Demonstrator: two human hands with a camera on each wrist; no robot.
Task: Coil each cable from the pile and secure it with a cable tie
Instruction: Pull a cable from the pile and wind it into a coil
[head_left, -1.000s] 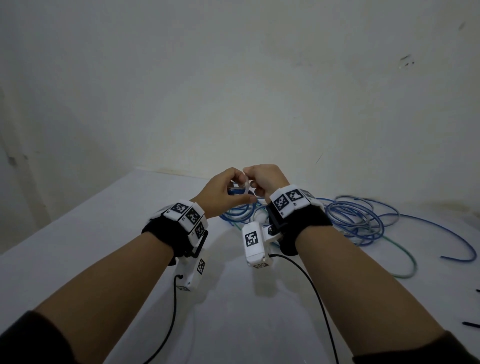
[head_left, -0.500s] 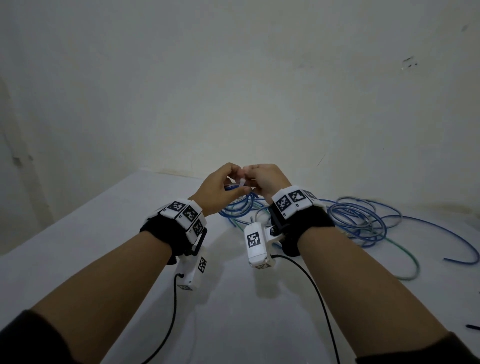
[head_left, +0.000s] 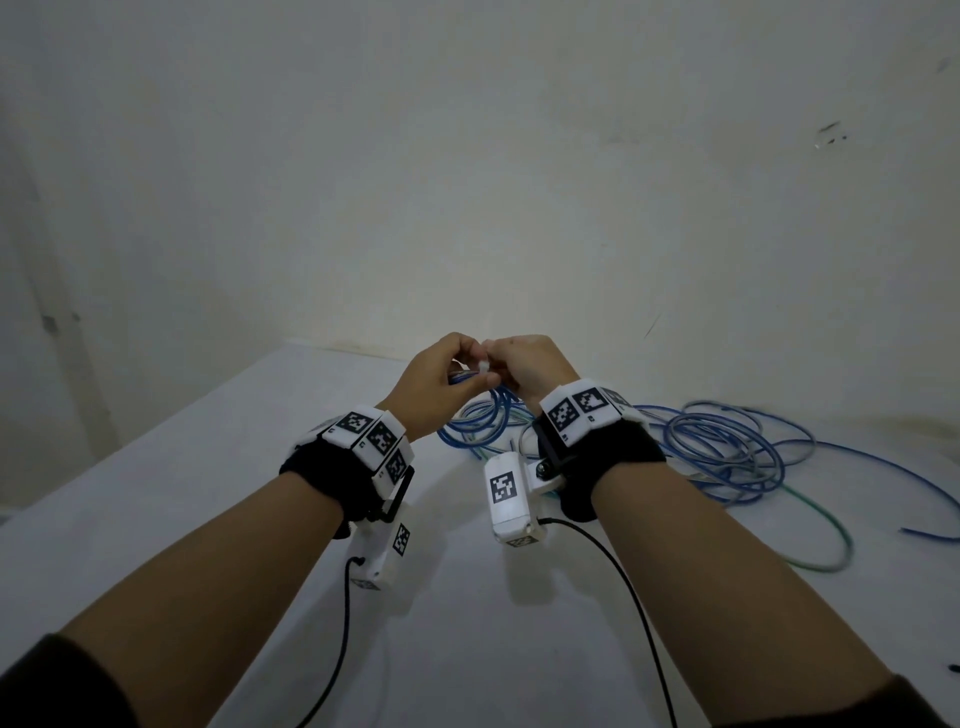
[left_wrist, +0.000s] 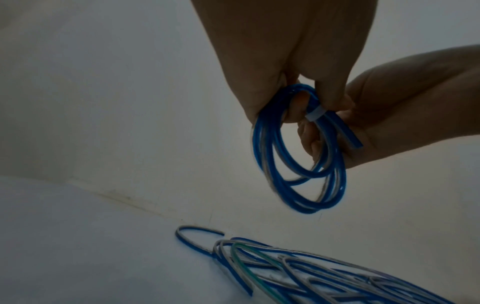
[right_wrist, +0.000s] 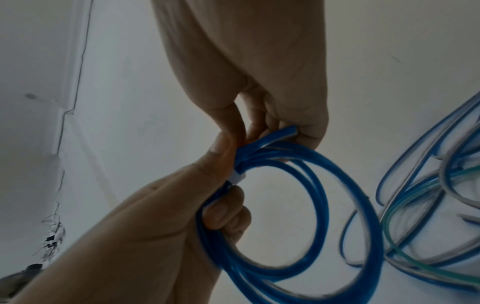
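Observation:
A small blue cable coil (left_wrist: 298, 164) hangs in the air between my two hands, above the white table (head_left: 208, 493). A white cable tie (left_wrist: 315, 115) wraps its top strands. My left hand (head_left: 441, 379) grips the coil beside the tie, thumb on top and a finger through the loop (right_wrist: 298, 205). My right hand (head_left: 524, 364) pinches the tie's white end (head_left: 484, 368) right against the left, and the cable's cut end (right_wrist: 285, 131) lies under its fingers. The tie (right_wrist: 237, 178) shows just below the left thumb.
The loose pile of blue and grey cables (head_left: 727, 452) with one green cable (head_left: 831, 551) spreads over the table to the right, behind my right wrist. A small black piece (head_left: 953, 667) lies at the right edge. The wall stands close behind.
Both hands have risen a little and drawn closer together, lifting the coil. The white tie, which stuck out between the hands, is now a short stub.

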